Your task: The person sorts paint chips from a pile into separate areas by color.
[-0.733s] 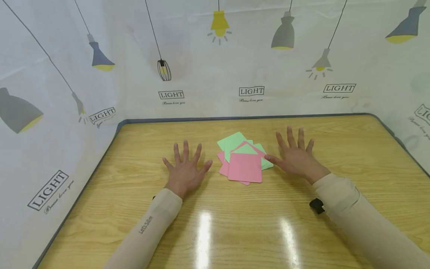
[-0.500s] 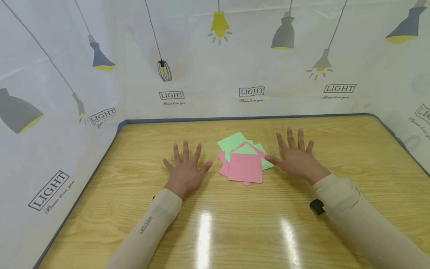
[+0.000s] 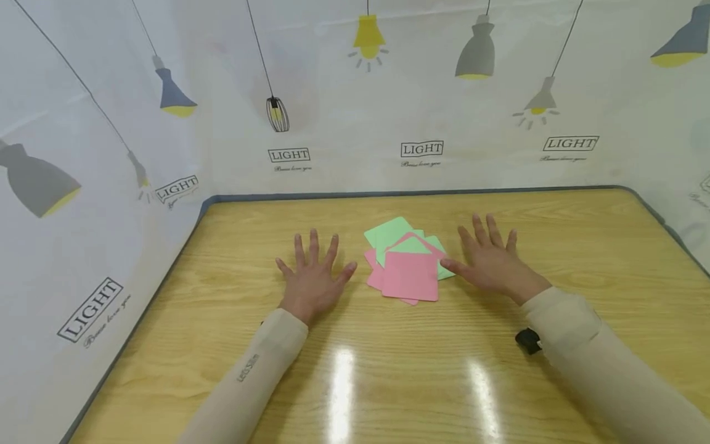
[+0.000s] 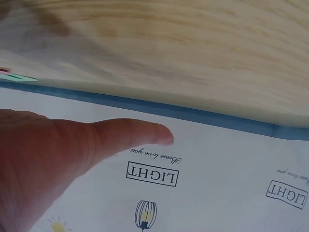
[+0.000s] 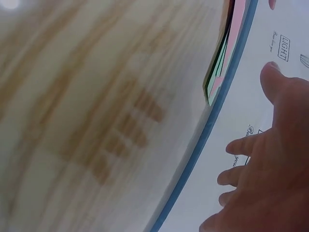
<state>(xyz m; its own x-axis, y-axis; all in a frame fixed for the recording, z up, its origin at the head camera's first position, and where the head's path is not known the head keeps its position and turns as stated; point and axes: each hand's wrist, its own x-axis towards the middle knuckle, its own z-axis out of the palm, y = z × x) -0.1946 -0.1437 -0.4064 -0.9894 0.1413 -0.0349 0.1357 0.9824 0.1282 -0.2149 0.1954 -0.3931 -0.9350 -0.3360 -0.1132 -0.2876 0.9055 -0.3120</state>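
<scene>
A loose pile of square cards lies mid-table, with a pink card (image 3: 410, 276) on top at the front and green cards (image 3: 392, 229) fanned out behind it. To the left of the pile, my left hand (image 3: 314, 285) is spread with straight fingers and holds nothing. On the other side, my right hand (image 3: 493, 262) is spread too, its thumb tip overlapping the edge of the green cards in the head view. The right wrist view shows its fingers (image 5: 241, 145) apart, with the pile's edge beyond.
A wood-grain table (image 3: 388, 351) with a dark blue edge carries the cards. White curtain-like walls (image 3: 355, 111) printed with lamps and the word LIGHT rise at the back and sides. A black wrist device (image 3: 528, 341) shows under the right sleeve.
The head view has shifted slightly, so the whole scene sits a little further right. The right hand's fingers are slightly closer together; the cards keep their arrangement.
</scene>
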